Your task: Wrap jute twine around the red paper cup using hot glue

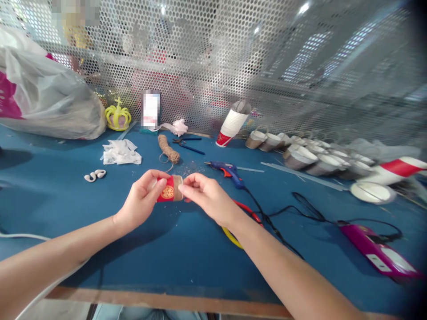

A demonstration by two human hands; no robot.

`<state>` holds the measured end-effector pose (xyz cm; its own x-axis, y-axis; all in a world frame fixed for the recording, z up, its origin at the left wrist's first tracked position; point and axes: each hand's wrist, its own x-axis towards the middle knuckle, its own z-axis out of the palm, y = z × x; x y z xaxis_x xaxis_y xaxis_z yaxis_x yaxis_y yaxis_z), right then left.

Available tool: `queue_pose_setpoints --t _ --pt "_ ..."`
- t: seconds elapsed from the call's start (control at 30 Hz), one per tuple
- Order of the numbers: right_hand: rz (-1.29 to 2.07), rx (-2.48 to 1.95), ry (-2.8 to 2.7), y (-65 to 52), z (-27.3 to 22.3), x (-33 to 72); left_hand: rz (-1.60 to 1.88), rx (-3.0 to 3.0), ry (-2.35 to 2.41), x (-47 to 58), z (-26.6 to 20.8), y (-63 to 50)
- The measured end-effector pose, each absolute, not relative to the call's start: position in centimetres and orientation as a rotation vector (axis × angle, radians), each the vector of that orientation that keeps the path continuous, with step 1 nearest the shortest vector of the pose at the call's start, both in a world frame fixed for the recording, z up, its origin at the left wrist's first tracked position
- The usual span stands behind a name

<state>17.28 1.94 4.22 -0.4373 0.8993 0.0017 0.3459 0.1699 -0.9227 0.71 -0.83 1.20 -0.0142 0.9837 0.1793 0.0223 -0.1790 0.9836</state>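
Observation:
Held sideways over the table is a red paper cup (pixel 167 190) with a gold emblem, one end wrapped in brown twine (pixel 178 187). My left hand (pixel 142 195) is closed around its left end. At the wrapped end, my right hand (pixel 205 195) pinches the cup's rim; whether loose twine is also between those fingers is hidden. A strand leads from the cup to a bundle of twine (pixel 168 149) just behind. Right of the bundle lies a blue hot glue gun (pixel 230 172), its nozzle pointing left.
Behind are pliers (pixel 188 144), a phone (pixel 151 110), a yellow crown-shaped object (pixel 118 116) and white scraps (pixel 120 152). White earbuds (pixel 95 175) lie left. Stacked paper cups (pixel 233 122) and several twine-wrapped cups (pixel 300 158) line the back right. Black cords run near a magenta power strip (pixel 376 251).

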Motion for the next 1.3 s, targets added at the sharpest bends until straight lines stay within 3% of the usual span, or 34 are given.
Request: queue_pose_setpoints --t 0.13,0.33,0.43,0.67,0.9,1.3 --pt "1.349 -1.176 -1.802 2.2 4.4 18.4 1.306 1.624 1.128 0.4 1.0 -1.3" --pt "0.742 -0.952 -2.226 0.8 4.2 19.0 1.195 1.195 0.895 0.4 1.4 -0.4" --pt "0.627 -0.896 -2.317 0.5 3.6 19.0 1.164 1.116 0.922 0.5 1.3 -0.2" --pt "0.763 -1.113 -1.968 1.4 4.2 19.6 1.132 1.584 1.050 0.5 0.4 -0.7" --pt "1.255 -1.085 -1.846 1.9 3.6 18.6 0.993 2.127 0.958 0.4 0.6 -1.5" --pt "1.460 -1.138 -1.949 1.6 3.3 20.5 0.998 1.785 1.037 0.4 0.2 -1.0"
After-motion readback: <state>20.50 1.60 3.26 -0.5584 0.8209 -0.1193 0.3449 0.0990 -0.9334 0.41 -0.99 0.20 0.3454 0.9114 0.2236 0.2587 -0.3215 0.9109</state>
